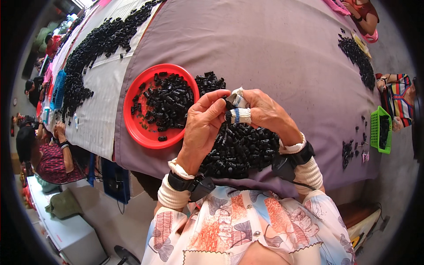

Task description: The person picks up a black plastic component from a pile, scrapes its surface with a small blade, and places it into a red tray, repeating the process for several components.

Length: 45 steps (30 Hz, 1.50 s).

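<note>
My left hand (202,126) is closed, thumb and index finger pinching a small black plastic part (228,104) in front of me. My right hand (267,112) meets it from the other side. White cloth finger covers with blue stripes (239,115) wrap its thumb and index finger, which close on the same part. The part is mostly hidden by the fingers. Under my hands lies a large pile of black plastic parts (240,152). Left of them, a round red tray (145,139) holds many loose black parts; a smaller heap (210,81) sits beside its rim.
A mauve cloth (265,39) covers my table. Along the white-covered table at left runs a long heap of black parts (101,39). A person in a patterned top (55,163) works there. At right are more parts (355,57), a green basket (375,128) and a person in stripes (399,99).
</note>
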Each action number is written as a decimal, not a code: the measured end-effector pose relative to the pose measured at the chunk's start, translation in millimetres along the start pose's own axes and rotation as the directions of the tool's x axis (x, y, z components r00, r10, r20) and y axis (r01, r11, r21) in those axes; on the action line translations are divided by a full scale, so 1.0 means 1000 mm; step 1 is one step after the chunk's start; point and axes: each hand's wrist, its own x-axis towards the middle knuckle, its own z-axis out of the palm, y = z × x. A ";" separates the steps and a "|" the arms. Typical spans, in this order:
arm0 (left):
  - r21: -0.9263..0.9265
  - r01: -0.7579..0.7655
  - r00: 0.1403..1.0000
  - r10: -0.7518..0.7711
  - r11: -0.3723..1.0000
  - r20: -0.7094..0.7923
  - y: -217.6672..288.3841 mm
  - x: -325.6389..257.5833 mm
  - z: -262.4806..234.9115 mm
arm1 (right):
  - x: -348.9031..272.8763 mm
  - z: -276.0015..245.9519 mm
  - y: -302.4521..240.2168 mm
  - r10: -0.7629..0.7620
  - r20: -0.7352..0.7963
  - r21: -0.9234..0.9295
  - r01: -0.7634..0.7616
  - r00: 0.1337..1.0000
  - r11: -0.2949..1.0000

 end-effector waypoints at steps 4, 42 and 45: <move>-0.006 0.020 1.000 -0.019 1.000 0.008 -0.001 0.001 0.002 | -0.002 0.000 0.002 -0.036 -0.006 0.002 0.036 0.999 0.999; -0.011 0.050 0.996 -0.050 0.999 -0.077 -0.001 0.000 0.010 | -0.002 0.002 0.000 -0.165 -0.033 -0.054 0.163 0.986 0.985; -0.063 0.055 0.997 -0.057 0.997 -0.046 -0.005 0.002 0.006 | -0.004 0.001 0.005 -0.088 -0.006 -0.014 0.088 0.996 0.996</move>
